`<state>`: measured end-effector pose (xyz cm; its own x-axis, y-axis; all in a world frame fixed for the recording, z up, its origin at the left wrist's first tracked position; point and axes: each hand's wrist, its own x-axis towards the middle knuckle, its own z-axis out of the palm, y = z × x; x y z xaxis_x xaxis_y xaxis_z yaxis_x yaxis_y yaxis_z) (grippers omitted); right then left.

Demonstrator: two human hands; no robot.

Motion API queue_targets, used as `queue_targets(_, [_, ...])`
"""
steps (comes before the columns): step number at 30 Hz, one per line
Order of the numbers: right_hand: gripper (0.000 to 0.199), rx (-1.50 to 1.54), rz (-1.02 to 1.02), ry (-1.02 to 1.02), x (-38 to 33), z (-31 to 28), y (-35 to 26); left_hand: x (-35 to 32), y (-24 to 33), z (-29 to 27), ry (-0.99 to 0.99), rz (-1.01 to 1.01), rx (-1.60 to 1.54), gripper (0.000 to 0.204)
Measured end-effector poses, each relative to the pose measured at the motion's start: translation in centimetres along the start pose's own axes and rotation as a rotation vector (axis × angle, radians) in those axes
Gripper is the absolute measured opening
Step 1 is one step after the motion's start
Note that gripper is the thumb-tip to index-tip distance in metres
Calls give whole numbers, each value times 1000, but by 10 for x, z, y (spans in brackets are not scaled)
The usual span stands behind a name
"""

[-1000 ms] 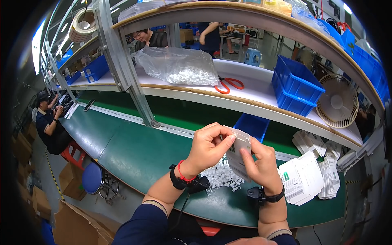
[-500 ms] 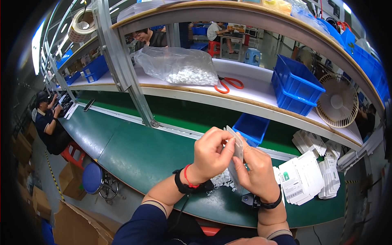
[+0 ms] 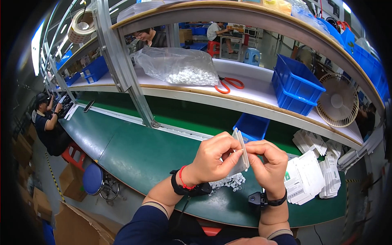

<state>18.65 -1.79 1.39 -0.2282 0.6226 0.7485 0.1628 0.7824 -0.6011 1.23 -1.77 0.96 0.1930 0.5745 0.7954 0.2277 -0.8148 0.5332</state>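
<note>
Between my two hands a thin, flat white piece (image 3: 241, 149) is held upright, seen nearly edge-on, so its exact kind is hard to tell. My left hand (image 3: 218, 158) pinches it from the left with thumb and curled fingers. From the other side, my right hand (image 3: 267, 163) is closed with its fingertips and thumb at the near face and edge. Below my hands, a pile of small white plastic clips (image 3: 231, 182) lies on the green bench (image 3: 139, 159). Stacked flat white cartons (image 3: 304, 177) lie to the right of my right hand.
Behind my hands sits a blue bin (image 3: 252, 126). The shelf above bears a clear bag (image 3: 179, 67) of white pieces, red-handled scissors (image 3: 230, 85), stacked blue bins (image 3: 296, 87) and a fan (image 3: 337, 101). A blue stool (image 3: 93, 179) stands at left, near a seated co-worker (image 3: 47, 122).
My right hand has shifted right and its fingers now pinch at the edge instead of lying along the piece. The white piece has turned more edge-on and sits slightly lower and further right.
</note>
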Motion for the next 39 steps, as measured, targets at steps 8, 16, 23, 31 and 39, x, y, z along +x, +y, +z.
queue_targets(8, [18,65,49,61,-1,4,-2,0,-5,-1,-43,81,-35,9])
queue_targets(16, [22,292,45,-13,-2,-3,1,6,-8,-1,-182,19,-93,78])
queue_targets(23, [22,482,117,20,1,7,7,-3,-16,-6,-311,-401,-494,85])
queue_targets(31, [11,407,193,26,0,-1,15,-2,-11,-2,-184,-447,-571,75])
queue_targets(39, [10,255,245,-41,-1,7,25,3,1,-21,18,-334,-337,62])
